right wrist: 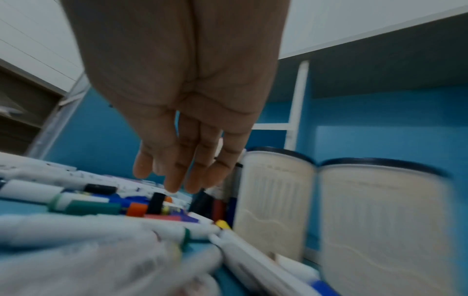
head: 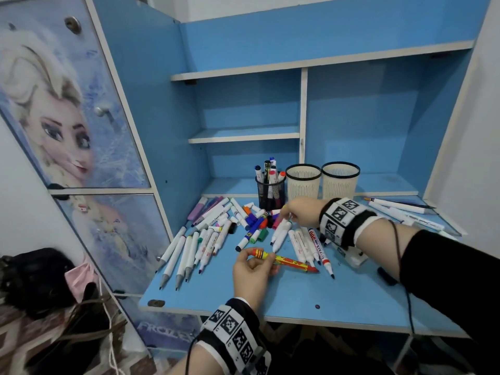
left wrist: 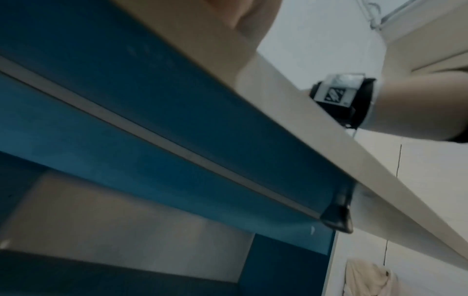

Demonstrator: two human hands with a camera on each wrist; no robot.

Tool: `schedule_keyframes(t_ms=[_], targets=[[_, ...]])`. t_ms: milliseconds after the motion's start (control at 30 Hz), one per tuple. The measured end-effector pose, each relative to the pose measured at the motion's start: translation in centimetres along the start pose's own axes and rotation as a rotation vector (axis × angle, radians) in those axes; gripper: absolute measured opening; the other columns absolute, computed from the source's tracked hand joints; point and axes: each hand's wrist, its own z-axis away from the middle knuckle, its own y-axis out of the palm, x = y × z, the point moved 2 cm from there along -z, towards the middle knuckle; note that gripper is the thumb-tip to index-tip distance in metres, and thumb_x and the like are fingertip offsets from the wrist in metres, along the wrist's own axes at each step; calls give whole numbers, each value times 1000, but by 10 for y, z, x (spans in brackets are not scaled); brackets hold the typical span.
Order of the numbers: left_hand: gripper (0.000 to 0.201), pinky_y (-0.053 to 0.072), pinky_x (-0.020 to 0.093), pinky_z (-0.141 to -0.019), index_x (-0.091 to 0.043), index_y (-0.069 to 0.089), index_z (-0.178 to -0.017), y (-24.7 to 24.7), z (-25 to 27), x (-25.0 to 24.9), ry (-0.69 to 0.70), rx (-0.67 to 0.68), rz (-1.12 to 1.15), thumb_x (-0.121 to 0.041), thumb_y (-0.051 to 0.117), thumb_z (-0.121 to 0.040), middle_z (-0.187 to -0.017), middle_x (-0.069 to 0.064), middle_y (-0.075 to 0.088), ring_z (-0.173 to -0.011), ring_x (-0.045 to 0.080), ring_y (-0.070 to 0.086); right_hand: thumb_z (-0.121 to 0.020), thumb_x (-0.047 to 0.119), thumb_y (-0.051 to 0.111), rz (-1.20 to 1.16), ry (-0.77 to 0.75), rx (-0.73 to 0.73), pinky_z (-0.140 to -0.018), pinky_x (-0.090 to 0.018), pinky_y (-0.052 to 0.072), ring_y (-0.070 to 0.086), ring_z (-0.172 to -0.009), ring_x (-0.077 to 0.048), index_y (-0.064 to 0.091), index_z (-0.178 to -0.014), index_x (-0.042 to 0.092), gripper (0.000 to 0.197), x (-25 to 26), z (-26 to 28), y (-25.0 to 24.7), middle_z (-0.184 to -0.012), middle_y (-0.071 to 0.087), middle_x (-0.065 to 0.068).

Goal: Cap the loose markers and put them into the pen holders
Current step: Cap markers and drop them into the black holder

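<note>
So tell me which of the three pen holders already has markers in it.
The black mesh holder, leftmost of the three, has several markers standing in it. No markers show above the rims of the two cream holders to its right.

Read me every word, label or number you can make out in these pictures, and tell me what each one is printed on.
"FROZEN", last letter partly cut off: on the lower printed cupboard door.
Red lettering on the white marker with red print: too blurred to read.
Small print on the other white loose markers: too small to read.
Black-and-white square code tags on the wristbands: patterns, not text.
Wrist views: nothing legible.
</note>
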Motion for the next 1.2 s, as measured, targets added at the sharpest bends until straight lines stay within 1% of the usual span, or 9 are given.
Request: schedule_keyframes(t_ms=[67,133,200,300,567,800,900,1033,1200], targets=[[20,56,25,-62,-4,52,-98,1,1,2,32,11,-27,-7,67,-85,-72,18,65,-56,15,65,-88,-8,45,18,-55,26,-85,-24,43,57,-108,-22,61,-124,17,46,13,-19,1,-120,61,-6],[20,56,26,-61,-3,52,-97,2,1,3,45,13,-28,-6,67,-84,-72,20,64,-56,16,65,-89,-8,45,60,-99,65,-83,-27,41,55,-112,-26,60,-124,16,46,22,-39,3,-123,59,-9],[22,56,28,-63,-4,51,-99,1,0,4,47,2,-33,-7,67,-84,-73,21,64,-56,17,65,-89,-6,46,125,-115,92,-80,-28,42,55,-110,-29,59,-126,16,45,28,-56,4,-123,59,-10],[26,56,35,-70,-13,48,-103,-2,-4,7,64,-45,-39,-9,66,-85,-73,19,65,-59,18,66,-90,-1,52,199,-110,141,-90,-35,48,57,-108,-31,61,-123,14,37,33,-75,5,-122,61,-12],[26,55,33,-69,-14,45,-103,-4,-11,7,81,-50,24,-6,64,-87,-67,14,63,-56,16,64,-86,7,62,166,-80,135,-81,-29,47,62,-91,-25,70,-102,4,18,25,-94,11,-104,70,-12],[27,56,30,-66,-13,44,-106,-5,-13,8,87,-42,29,-6,63,-87,-67,14,62,-56,17,64,-84,11,66,203,-22,120,-79,-29,46,61,-101,-28,68,-104,6,21,17,-102,17,-107,67,-12],[27,56,28,-65,-14,43,-106,-4,-12,8,91,-40,32,-6,62,-88,-68,15,62,-56,17,63,-85,9,62,226,5,131,-78,-31,47,61,-99,-29,67,-101,5,18,17,-102,19,-106,67,-12],[27,56,30,-66,-15,44,-106,-4,-13,8,92,-45,28,-6,62,-88,-68,13,62,-57,17,63,-83,1,57,282,-5,170,-71,-31,43,55,-83,-26,62,-87,11,12,20,-100,18,-91,58,-9],[27,55,31,-67,-16,44,-105,-4,-11,8,86,-49,13,-7,63,-88,-68,12,62,-59,19,64,-80,-3,59,284,38,236,-69,-30,45,57,-78,-26,65,-88,7,14,22,-100,19,-88,59,-8]])
